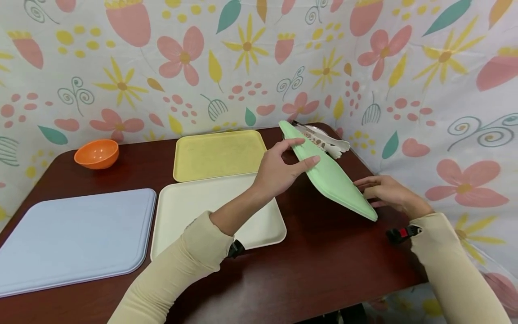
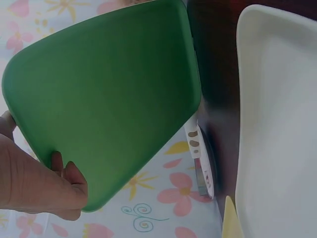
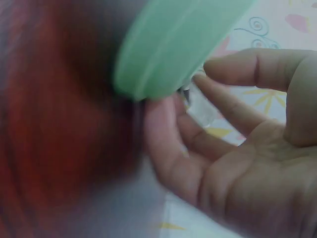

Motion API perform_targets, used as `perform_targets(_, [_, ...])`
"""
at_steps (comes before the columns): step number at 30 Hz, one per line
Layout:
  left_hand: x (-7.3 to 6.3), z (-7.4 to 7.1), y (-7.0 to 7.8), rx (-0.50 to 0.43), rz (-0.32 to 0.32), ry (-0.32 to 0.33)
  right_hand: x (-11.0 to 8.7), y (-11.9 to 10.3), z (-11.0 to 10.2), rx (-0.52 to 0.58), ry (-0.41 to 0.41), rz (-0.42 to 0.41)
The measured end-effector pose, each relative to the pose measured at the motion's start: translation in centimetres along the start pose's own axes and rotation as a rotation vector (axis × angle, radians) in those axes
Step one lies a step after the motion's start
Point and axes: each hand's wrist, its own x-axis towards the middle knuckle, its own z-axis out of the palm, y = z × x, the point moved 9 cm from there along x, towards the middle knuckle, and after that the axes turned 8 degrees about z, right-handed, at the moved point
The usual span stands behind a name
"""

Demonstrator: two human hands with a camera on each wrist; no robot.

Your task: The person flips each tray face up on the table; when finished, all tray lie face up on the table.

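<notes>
A light green tray [image 1: 329,173] stands tilted up on the right side of the table, its lower corner near the tabletop. My left hand [image 1: 279,166] pinches it by its upper part, thumb and fingers over the edge. In the left wrist view the broad face of the green tray [image 2: 106,94] is shown, with the left hand [image 2: 39,186] at one corner. My right hand [image 1: 386,193] is beside the tray's lower right end. In the right wrist view, the right hand [image 3: 237,153] has loosely bent fingers, with fingertips right at the tray's rim.
Behind the green tray lie white utensils [image 1: 337,144] with patterned handles, partly hidden. A cream tray [image 1: 218,198] and a yellow tray [image 1: 220,155] lie mid-table. A pale blue tray [image 1: 81,234] is at left, with an orange bowl [image 1: 97,154] behind it. Patterned cloth surrounds the table.
</notes>
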Motion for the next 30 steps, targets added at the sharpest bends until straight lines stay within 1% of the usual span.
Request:
perform_targets(3, [0.3,0.4,0.2,0.015,0.020,0.005,-0.5,-0.3,-0.2,-0.023,0.003,0.003])
perform_targets(6, [0.5,0.8,0.4,0.028,0.035,0.004,-2.0,-1.8,-0.6,-0.067,0.032,-0.035])
perform_targets(9, [0.7,1.0,0.7,0.042,0.044,0.007,-4.4,-4.6,-1.0,-0.117,0.099,-0.119])
perform_targets(12, [1.0,1.1,1.1,0.045,0.061,0.011,-7.3,-7.9,-1.5,-0.137,0.184,-0.215])
perform_targets(16, [1.5,1.2,1.8,0.034,0.115,0.005,-11.0,-12.1,-2.1,-0.067,0.317,-0.338])
perform_targets(19, [1.9,1.3,2.2,0.026,0.149,-0.001,-13.4,-14.9,-2.1,-0.033,0.385,-0.426])
perform_targets(21, [2.0,1.3,2.4,0.028,0.164,0.000,-14.8,-16.3,-1.7,-0.043,0.399,-0.465])
perform_targets(23, [2.2,1.4,2.5,0.031,0.170,0.003,-15.9,-17.5,-1.3,-0.065,0.393,-0.504])
perform_targets(25, [2.3,1.6,2.7,0.032,0.168,-0.001,-16.8,-18.5,-0.8,-0.087,0.384,-0.518])
perform_targets(28, [2.5,1.8,2.8,0.024,0.139,-0.013,-18.1,-20.1,0.1,-0.169,0.384,-0.557])
perform_targets(30, [2.6,2.0,2.9,0.021,0.119,-0.023,-18.9,-21.2,0.8,-0.245,0.391,-0.625])
